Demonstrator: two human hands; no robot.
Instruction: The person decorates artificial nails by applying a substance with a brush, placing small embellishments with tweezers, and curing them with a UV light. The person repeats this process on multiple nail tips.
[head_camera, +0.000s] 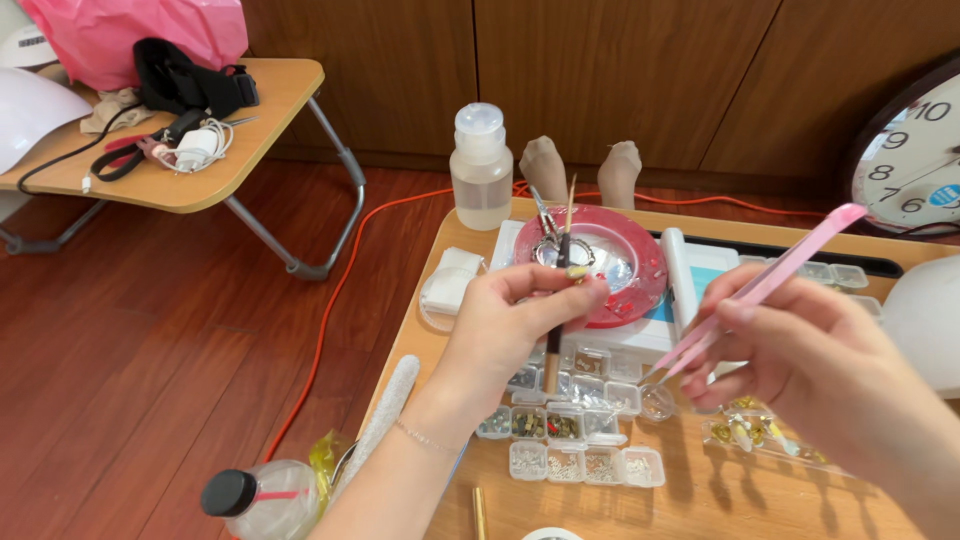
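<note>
My left hand (515, 320) pinches a thin stick (557, 310) held upright, with a small yellow-green piece at my fingertips. The stick's tip rises above a red roll of clear tape (640, 270). My right hand (800, 345) grips pink tweezers (760, 285); their points dip into a small round clear dish (657, 401). Below both hands lies a grid of small clear boxes (570, 430) holding tiny metal beads and charms.
The low wooden table (700, 500) also carries a white squeeze bottle (481, 170), cotton pads (448, 285), a nail file (385, 410) and a black-capped bottle (262, 497). A wall clock (910, 150) leans at right. A folding table (180, 150) with cables stands at far left. An orange cord (330, 300) crosses the floor.
</note>
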